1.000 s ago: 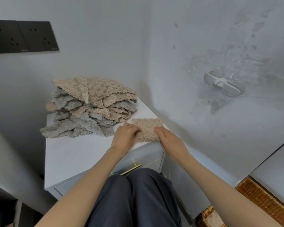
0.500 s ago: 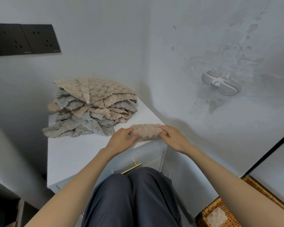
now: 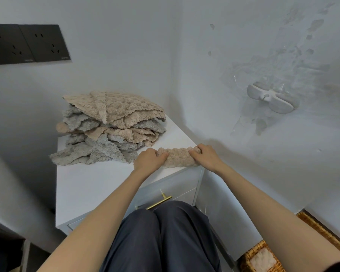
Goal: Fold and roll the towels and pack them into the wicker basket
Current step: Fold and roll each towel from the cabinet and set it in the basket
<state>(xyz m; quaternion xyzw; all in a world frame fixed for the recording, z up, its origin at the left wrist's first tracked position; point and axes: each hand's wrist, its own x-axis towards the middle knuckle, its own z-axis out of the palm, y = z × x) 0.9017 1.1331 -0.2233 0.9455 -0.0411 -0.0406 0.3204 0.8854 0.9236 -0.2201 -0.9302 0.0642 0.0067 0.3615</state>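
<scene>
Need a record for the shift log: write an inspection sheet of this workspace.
Surface: white cabinet top, brass drawer handle below its front edge.
Job's things: beige waffle-textured towel roll lying near the top's front right corner; pile of unfolded beige and grey towels at the back; brown wicker basket on the floor at lower right, a pale towel inside.
Clutter: nothing seen.
Hands: left hand and right hand each grip one end of the roll, fingers curled round it.
Cables: nothing seen.
Surroundings: black wall sockets on the left wall; white plastic wall fitting on the scuffed right wall.
</scene>
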